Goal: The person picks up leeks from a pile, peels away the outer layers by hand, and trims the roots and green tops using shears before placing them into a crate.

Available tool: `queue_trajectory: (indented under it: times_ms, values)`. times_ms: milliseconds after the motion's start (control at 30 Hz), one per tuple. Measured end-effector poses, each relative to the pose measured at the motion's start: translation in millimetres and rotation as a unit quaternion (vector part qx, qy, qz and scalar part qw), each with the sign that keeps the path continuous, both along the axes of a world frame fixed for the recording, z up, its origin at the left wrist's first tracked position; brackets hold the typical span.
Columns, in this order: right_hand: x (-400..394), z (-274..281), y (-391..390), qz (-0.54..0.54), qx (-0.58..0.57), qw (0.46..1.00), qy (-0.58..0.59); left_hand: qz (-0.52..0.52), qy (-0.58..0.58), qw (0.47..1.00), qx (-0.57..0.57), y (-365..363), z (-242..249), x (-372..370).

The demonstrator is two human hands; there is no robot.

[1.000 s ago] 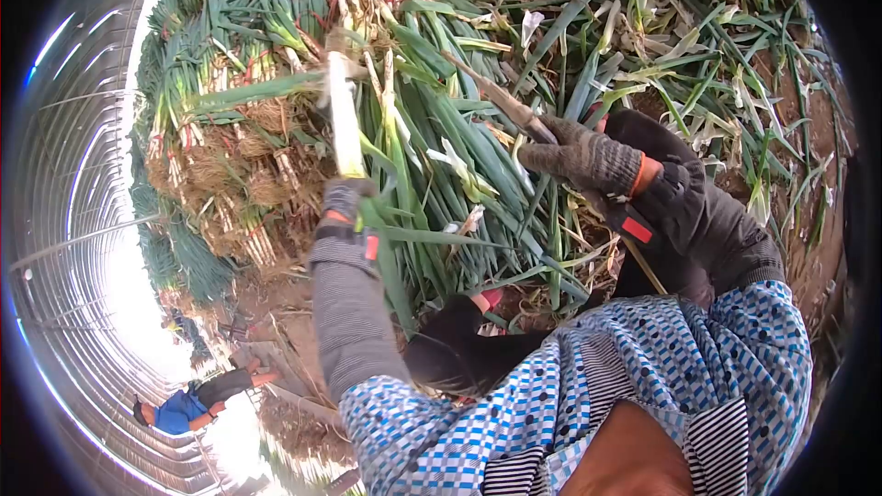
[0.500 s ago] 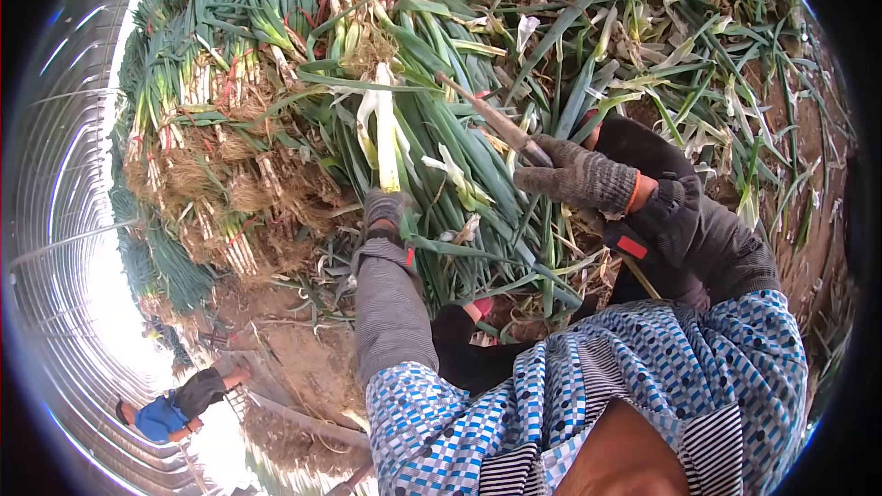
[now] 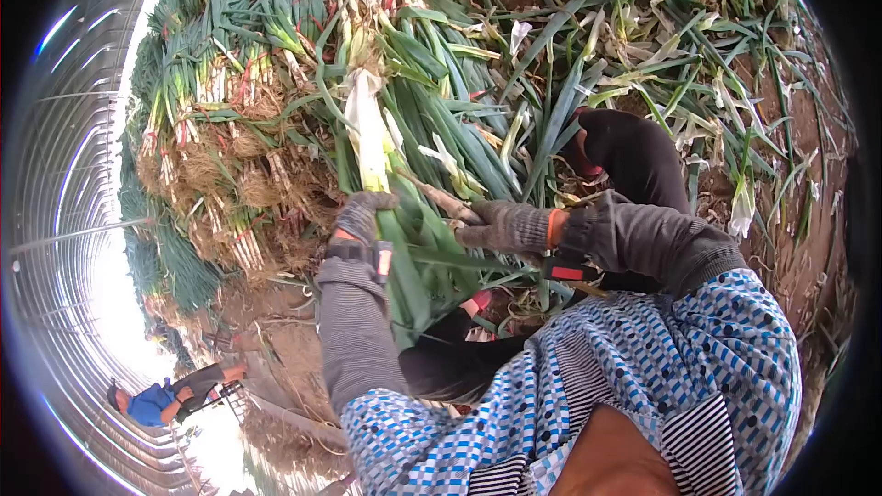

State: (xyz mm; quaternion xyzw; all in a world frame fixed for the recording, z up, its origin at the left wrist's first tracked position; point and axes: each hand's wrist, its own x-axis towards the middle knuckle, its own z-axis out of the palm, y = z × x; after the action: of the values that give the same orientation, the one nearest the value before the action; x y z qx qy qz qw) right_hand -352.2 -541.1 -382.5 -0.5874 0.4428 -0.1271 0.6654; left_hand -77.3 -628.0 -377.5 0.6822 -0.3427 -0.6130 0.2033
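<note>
My left hand (image 3: 361, 219), in a grey knitted glove, is closed round a leek (image 3: 369, 145) just below its white stalk. The roots point away from me, and the broad green leaves hang back toward my lap. My right hand (image 3: 510, 226), also gloved, grips a wooden stick (image 3: 439, 195). The stick's far end lies close beside the leek's stalk, right of my left hand. Beneath both hands spreads a pile of loose leeks (image 3: 459, 129), leaves toward me.
Bundles of leeks tied with red bands (image 3: 243, 83) are stacked at the left. Torn leaves (image 3: 661, 64) litter the soil at the right. My bent knee (image 3: 634, 147) is beside my right forearm. Another person (image 3: 152, 402) is at the far lower left, under a hooped greenhouse frame (image 3: 73, 248).
My right hand has brought the stick down and left, toward the leek. My left hand has shifted slightly left, and the leek's green leaves now show between my arms.
</note>
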Motion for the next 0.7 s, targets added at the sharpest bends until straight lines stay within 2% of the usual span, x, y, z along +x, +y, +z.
queue_trajectory:
  times_ms: [100, 133, 233, 300, 333, 433, 500, 533, 567, 600, 633, 667, 700]
  values:
    - [15, -22, -21, -0.016, 0.018, 0.999, 0.032, 0.078, 0.076, 0.993, 0.038, 20, -7, -17]
    - [26, -37, -29, -0.023, -0.02, 0.998, 0.046, 0.11, 0.104, 0.987, 0.053, 26, 2, -24]
    - [40, -23, -58, -0.034, -0.023, 0.996, 0.074, 0.186, 0.1, 0.977, 0.035, 37, -6, -10]
    - [57, -46, -77, -0.085, -0.056, 0.994, -0.027, 0.165, 0.093, 0.982, -0.012, 41, -31, 12]
    - [62, -53, -94, -0.055, -0.026, 0.998, 0.019, 0.169, 0.107, 0.98, -0.015, 43, -41, 19]
    - [68, -43, -123, -0.03, -0.056, 0.997, 0.037, 0.176, 0.155, 0.971, -0.034, 45, -65, 33]
    - [78, -51, -137, -0.046, -0.068, 0.996, 0.034, 0.182, 0.189, 0.964, -0.047, 50, -70, 34]
    - [81, -56, -142, -0.05, -0.076, 0.995, 0.032, 0.17, 0.221, 0.956, -0.088, 53, -73, 34]
    - [81, -55, -144, -0.054, -0.084, 0.995, 0.029, 0.173, 0.204, 0.959, -0.091, 55, -84, 41]
    - [83, -62, -144, -0.058, -0.072, 0.996, 0.017, 0.177, 0.189, 0.961, -0.095, 57, -107, 53]
    - [84, -67, -133, -0.081, -0.073, 0.993, -0.047, 0.18, 0.173, 0.963, -0.097, 59, -121, 60]
    - [85, -72, -111, -0.103, -0.072, 0.986, -0.111, 0.192, 0.185, 0.96, -0.09, 61, -116, 55]
    - [76, -58, -87, -0.07, -0.07, 0.991, -0.094, 0.204, 0.196, 0.956, -0.081, 64, -102, 45]
